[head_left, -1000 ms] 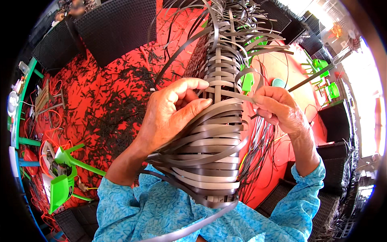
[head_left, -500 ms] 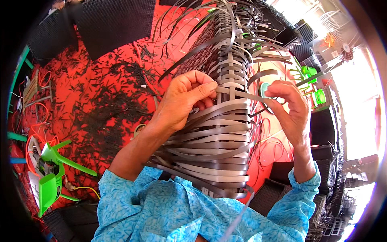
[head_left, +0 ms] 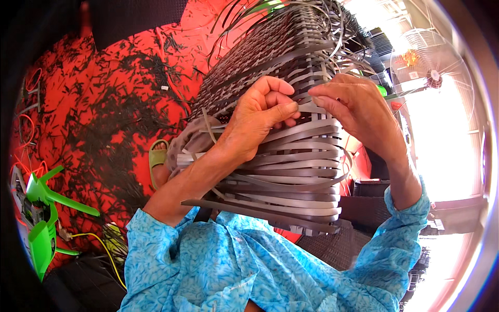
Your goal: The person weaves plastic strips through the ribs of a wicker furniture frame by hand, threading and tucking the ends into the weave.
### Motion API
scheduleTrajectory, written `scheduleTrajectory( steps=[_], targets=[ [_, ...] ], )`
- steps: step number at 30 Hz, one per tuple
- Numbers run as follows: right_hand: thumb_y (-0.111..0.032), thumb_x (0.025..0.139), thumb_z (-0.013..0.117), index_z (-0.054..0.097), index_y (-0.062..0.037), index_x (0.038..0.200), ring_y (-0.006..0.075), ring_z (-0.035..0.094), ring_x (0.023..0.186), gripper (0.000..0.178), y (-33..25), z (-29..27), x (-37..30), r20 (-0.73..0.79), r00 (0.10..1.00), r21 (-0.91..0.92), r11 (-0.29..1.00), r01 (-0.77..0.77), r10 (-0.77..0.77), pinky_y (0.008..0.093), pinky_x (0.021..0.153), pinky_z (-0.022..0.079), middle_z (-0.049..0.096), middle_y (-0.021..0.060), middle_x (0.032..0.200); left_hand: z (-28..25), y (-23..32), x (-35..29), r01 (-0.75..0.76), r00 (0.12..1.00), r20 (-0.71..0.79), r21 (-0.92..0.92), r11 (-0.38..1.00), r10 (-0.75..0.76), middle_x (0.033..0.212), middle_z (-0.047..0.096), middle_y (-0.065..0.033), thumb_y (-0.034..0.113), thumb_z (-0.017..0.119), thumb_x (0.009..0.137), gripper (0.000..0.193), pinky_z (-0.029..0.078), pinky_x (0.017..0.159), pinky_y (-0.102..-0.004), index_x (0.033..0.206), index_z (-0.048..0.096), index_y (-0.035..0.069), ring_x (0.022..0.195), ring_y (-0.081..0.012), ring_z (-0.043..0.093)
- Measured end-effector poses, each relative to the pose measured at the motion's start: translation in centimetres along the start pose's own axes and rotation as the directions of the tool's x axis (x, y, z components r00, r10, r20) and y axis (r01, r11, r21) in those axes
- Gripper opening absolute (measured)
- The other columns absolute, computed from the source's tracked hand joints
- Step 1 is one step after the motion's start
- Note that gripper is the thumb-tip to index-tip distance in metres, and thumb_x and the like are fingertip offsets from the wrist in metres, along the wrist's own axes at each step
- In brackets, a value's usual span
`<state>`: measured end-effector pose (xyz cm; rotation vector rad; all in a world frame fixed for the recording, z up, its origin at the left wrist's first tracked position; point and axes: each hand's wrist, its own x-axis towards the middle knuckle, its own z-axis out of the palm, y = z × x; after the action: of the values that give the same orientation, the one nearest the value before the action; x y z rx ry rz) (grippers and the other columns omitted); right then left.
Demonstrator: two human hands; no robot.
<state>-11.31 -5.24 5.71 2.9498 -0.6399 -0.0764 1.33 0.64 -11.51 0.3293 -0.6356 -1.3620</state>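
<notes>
A tall piece of wickerwork [head_left: 260, 65] made of flat grey-brown plastic strips stands in front of me, its narrow side toward me. Loose strips [head_left: 296, 161] loop across its near end. My left hand [head_left: 265, 109] is closed at the corner, thumb against curled fingers, on a grey plastic strip [head_left: 307, 107]. Close to it, my right hand [head_left: 361, 112] is pinched at the same strip, the back of the hand hiding most of the grip. A small dark spot shows between its thumb and finger.
Dark strip scraps [head_left: 104, 114] litter the red floor. A foot in a green sandal [head_left: 157, 161] is beside the wickerwork. Green plastic parts [head_left: 44, 208] and a yellow cord [head_left: 104, 247] lie at left. A large fan [head_left: 431, 78] stands at far right.
My right hand has moved left and up, close to my left hand, and the stretched strip between them has shortened. The view has shifted, bringing the sandalled foot into sight.
</notes>
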Motion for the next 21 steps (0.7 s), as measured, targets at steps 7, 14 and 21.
scheduleTrajectory(
  steps=[7, 14, 21],
  targets=[
    [-0.012, 0.082, 0.068, 0.063, -0.0015, 0.088, 0.0202, 0.058, 0.064, 0.013, -1.3, -0.5, 1.3, 0.116, 0.992, 0.101, 0.994, 0.04, -0.052, 0.033, 0.058, 0.044, 0.062, 0.0074, 0.078, 0.2, -0.8, -0.8, -0.113, 0.991, 0.057, -0.103, 0.988, 0.119, 0.085, 0.063, 0.0007, 0.011, 0.063, 0.091, 0.022, 0.042, 0.067, -0.0206, 0.11, 0.053, 0.009, 0.078, -0.0074, 0.059],
    [-0.013, 0.095, 0.058, 0.061, -0.0015, 0.094, 0.0053, 0.049, 0.058, 0.012, -2.9, -2.1, 2.5, 0.222, 0.929, 0.552, 0.747, -0.37, 0.296, 0.0215, 0.052, 0.039, 0.061, -0.0043, 0.078, -0.6, -2.2, -2.1, 0.085, 0.995, -0.055, 0.093, 0.992, -0.08, 0.087, 0.06, 0.0028, 0.018, 0.064, 0.092, 0.017, 0.044, 0.071, -0.0182, 0.099, 0.061, 0.003, 0.079, -0.0029, 0.053],
    [-0.012, 0.086, 0.063, 0.063, -0.0025, 0.091, 0.0058, 0.052, 0.06, 0.011, -2.0, -1.6, 2.9, 0.37, 0.888, 0.146, 0.927, -0.344, 0.272, 0.0233, 0.054, 0.041, 0.058, -0.0025, 0.068, -1.7, -1.2, -1.5, 0.098, 0.983, 0.096, 0.45, 0.888, -0.157, 0.094, 0.065, 0.0007, 0.017, 0.058, 0.095, 0.03, 0.046, 0.072, -0.0191, 0.117, 0.062, -0.003, 0.082, -0.0025, 0.055]
  ],
)
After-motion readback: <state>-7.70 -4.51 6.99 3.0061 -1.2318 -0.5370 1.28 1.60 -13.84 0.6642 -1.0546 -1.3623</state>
